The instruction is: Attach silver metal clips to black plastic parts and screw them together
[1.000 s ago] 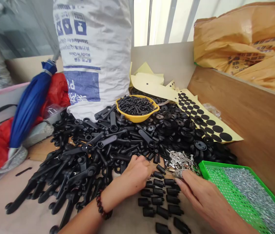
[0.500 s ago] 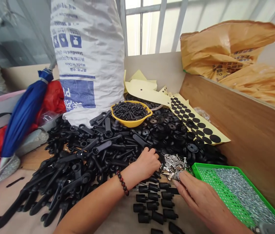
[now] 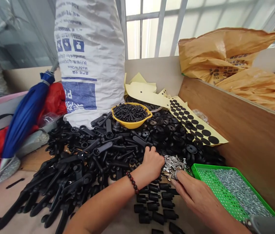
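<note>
My left hand (image 3: 152, 163), with a beaded bracelet at the wrist, is closed with its fingers curled at the left edge of a pile of small silvery metal pieces (image 3: 174, 163). Whatever it may hold is hidden behind the knuckles. At the front of that pile is my right hand (image 3: 194, 188), thumb and fingers drawn together, with something greyish at the fingertip. What they pinch, if anything, is too small to name. Below and between both hands, short black cylindrical parts (image 3: 153, 206) lie in rough rows on the table.
Black plastic arms (image 3: 66, 175) heap up at left. A yellow bowl (image 3: 130, 124) of black screw-like parts sits behind, near black discs (image 3: 169, 130). A green tray (image 3: 197, 167) with small metal parts is at right, by a wooden board (image 3: 249, 130). A white sack (image 3: 90, 58) stands behind.
My left hand and forearm have shifted right, closer to the metal pieces. My right hand stays at the pile's front edge, nearly in place. The camera view has tilted slightly.
</note>
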The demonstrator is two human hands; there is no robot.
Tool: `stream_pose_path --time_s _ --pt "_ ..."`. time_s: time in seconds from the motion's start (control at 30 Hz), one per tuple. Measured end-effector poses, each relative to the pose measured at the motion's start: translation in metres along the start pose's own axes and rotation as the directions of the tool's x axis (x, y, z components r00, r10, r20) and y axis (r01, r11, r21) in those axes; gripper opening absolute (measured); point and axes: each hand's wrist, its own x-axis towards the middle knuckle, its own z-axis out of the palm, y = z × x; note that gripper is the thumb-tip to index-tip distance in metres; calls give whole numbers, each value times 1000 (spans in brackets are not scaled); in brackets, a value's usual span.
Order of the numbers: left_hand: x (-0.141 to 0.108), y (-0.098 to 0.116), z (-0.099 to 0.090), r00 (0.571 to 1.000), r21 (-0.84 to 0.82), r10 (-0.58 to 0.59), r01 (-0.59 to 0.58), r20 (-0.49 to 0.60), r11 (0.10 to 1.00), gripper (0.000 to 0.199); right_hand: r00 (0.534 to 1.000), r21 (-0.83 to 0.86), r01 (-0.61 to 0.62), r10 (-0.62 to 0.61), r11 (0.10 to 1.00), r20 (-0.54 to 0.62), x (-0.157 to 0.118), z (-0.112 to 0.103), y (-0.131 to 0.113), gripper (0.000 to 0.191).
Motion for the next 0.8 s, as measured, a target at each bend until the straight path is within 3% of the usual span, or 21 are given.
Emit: stream_pose_path --time_s 0.27,0.4,0.5,0.6,0.7,0.8 --pt "0 5 5 987 -220 -163 156 -12 963 22 1000 -41 10 -11 999 -16 0 2 1 36" --pt "-3 -3 -3 970 -449 -243 208 -20 869 32 999 -32 6 -7 999 -32 0 0 2 32" --pt "-8 -10 -10 958 -675 -288 218 9 705 38 999 -26 -12 11 1000 -36 1 -2 1 30" --pt "-18 -7 -12 954 -863 -290 208 75 461 33 999 -7 -21 21 1000 -48 1 -3 -2 28" --pt "-32 4 -11 947 -956 -300 187 114 227 29 998 13 -3 4 1000 -70 2 -3 -7 26" --pt "-42 15 -9 938 -985 -323 158 125 75 27 994 16 21 -20 1000 -107 2 -3 -10 25"
